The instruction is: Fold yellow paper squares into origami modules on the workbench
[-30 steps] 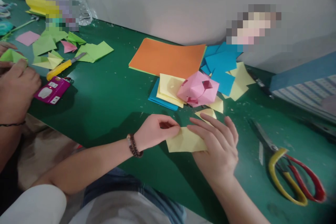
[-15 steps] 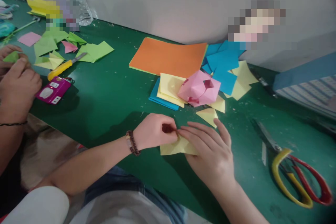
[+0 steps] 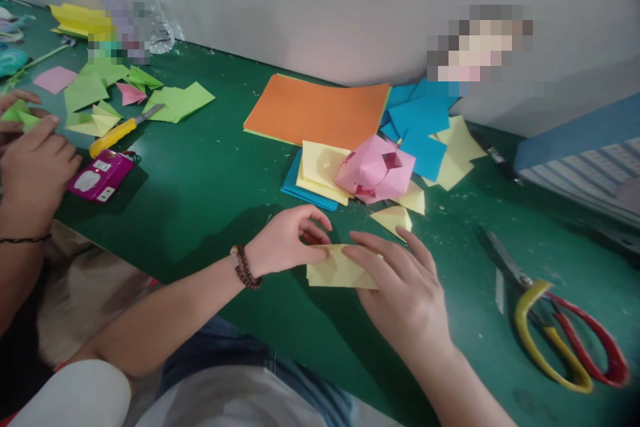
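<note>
A pale yellow folded paper strip (image 3: 333, 272) lies between my hands near the front of the table. My right hand (image 3: 407, 293) grips its right end, with the fingers over the front and the thumb mostly hidden. The thumb of my left hand (image 3: 285, 237) touches the paper's upper left edge. Its other fingers are curved and apart from that thumb. Just beyond, a pink folded-paper shape (image 3: 377, 170) with openings rests against folded yellow paper (image 3: 323, 170) and blue paper (image 3: 305, 190). A small yellow paper piece (image 3: 390, 219) lies near my right fingertips.
Large scissors (image 3: 550, 320) lie on the right. Orange sheets (image 3: 317, 110) and blue papers (image 3: 423, 113) are at the back, by the wall. At left, another person's hands (image 3: 37, 160) hold green paper near a yellow cutter (image 3: 117, 135) and a purple device (image 3: 103, 177).
My left fingers have parted from their pinch and lifted off the thumb. The yellow paper now shows as a straighter, narrower strip, and my right hand still grips it.
</note>
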Motion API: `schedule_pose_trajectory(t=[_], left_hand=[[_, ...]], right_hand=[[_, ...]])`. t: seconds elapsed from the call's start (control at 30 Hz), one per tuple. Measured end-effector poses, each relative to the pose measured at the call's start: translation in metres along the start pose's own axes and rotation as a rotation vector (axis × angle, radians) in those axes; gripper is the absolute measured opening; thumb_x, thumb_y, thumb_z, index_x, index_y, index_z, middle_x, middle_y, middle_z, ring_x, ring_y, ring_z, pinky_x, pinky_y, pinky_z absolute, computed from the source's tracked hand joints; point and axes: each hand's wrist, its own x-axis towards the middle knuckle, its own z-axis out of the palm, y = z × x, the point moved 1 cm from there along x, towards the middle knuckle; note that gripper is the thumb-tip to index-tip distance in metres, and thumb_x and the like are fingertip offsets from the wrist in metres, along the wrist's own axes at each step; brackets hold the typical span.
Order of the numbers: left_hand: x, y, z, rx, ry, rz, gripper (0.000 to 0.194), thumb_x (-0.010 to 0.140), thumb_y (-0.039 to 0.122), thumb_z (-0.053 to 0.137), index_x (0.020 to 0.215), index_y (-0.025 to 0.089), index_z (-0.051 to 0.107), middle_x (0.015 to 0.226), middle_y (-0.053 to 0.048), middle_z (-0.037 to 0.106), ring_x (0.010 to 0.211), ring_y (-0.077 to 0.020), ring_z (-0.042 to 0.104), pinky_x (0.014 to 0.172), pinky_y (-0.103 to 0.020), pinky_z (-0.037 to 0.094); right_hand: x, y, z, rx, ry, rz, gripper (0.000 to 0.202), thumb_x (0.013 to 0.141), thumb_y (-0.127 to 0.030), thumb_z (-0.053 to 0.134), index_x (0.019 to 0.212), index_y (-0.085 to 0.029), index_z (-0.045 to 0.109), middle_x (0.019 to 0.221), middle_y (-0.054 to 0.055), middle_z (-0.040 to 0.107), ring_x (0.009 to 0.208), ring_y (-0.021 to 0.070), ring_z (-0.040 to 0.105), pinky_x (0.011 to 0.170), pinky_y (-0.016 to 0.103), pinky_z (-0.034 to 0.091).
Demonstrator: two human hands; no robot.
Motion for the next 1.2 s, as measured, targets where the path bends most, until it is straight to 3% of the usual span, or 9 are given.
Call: schedule_pose_trajectory(t=[0.13,0.37,0.47,0.6,0.73,0.87,1.0,1.2], left_hand=[[0.0,-0.001,0.001,0.003,0.041,0.032,0.032,0.064,0.006,0.068,0.092,0.016,0.057,0.079,-0.002,0.068,0.074,-0.0149,0.066,0.063,-0.024,0.052],[-0.002,0.0,0.005,0.04,0.082,0.091,0.045,0.063,0.001,0.064,0.105,0.017,0.059,0.092,-0.004,0.071,0.076,-0.0155,0.068,0.06,-0.022,0.053],[-0.003,-0.003,0.008,0.181,0.145,0.216,0.043,0.065,0.003,0.065,0.105,0.018,0.059,0.092,-0.003,0.072,0.076,-0.0152,0.069,0.063,-0.022,0.054],[-0.008,-0.004,0.013,0.308,0.198,0.438,0.041,0.071,0.005,0.061,0.109,0.02,0.055,0.098,-0.003,0.071,0.092,-0.0157,0.069,0.079,-0.024,0.056],[-0.012,-0.001,0.016,0.251,0.169,0.534,0.034,0.079,0.015,0.063,0.111,0.018,0.053,0.1,-0.005,0.069,0.095,-0.0158,0.068,0.085,-0.026,0.056],[-0.014,0.0,0.019,0.31,0.108,0.604,0.048,0.074,0.025,0.074,0.116,0.019,0.052,0.113,-0.008,0.066,0.105,-0.02,0.065,0.092,-0.03,0.055],[-0.015,-0.004,0.021,0.475,0.165,0.63,0.037,0.081,0.018,0.065,0.116,0.021,0.053,0.115,-0.006,0.067,0.108,-0.0183,0.065,0.095,-0.03,0.052],[-0.015,-0.006,0.022,0.521,0.181,0.55,0.031,0.084,0.014,0.058,0.114,0.022,0.055,0.111,-0.003,0.07,0.104,-0.0172,0.067,0.091,-0.028,0.053]], right_hand=[[-0.001,0.0,0.001,-0.015,-0.001,-0.054,0.03,0.073,0.003,0.053,0.088,-0.022,0.06,0.104,0.007,0.07,0.09,0.0202,0.068,0.1,0.048,0.044],[-0.002,0.0,0.004,-0.096,0.037,-0.008,0.03,0.071,-0.001,0.06,0.093,-0.021,0.063,0.111,0.011,0.068,0.091,0.0227,0.067,0.098,0.05,0.046],[0.0,-0.001,0.005,-0.111,0.032,0.0,0.028,0.072,-0.004,0.061,0.094,-0.021,0.063,0.111,0.011,0.069,0.09,0.023,0.067,0.097,0.049,0.047],[0.003,-0.002,0.005,-0.099,0.02,0.028,0.02,0.078,-0.01,0.061,0.095,-0.02,0.063,0.104,0.008,0.071,0.086,0.0214,0.068,0.097,0.045,0.046],[0.003,0.002,0.005,-0.073,0.006,0.088,0.015,0.082,-0.014,0.058,0.095,-0.021,0.061,0.096,0.004,0.073,0.083,0.0193,0.068,0.098,0.042,0.044],[0.0,0.008,0.006,-0.049,-0.025,0.161,0.013,0.083,-0.016,0.053,0.093,-0.021,0.057,0.084,0.002,0.072,0.075,0.0186,0.068,0.094,0.04,0.046],[0.001,0.009,0.006,-0.012,-0.052,0.223,0.011,0.082,-0.019,0.051,0.092,-0.023,0.054,0.078,0.001,0.071,0.069,0.0192,0.067,0.083,0.037,0.051],[0.003,0.011,0.003,0.139,-0.177,0.369,0.015,0.079,-0.02,0.054,0.094,-0.024,0.054,0.083,0.001,0.072,0.075,0.0202,0.069,0.066,0.032,0.052]])
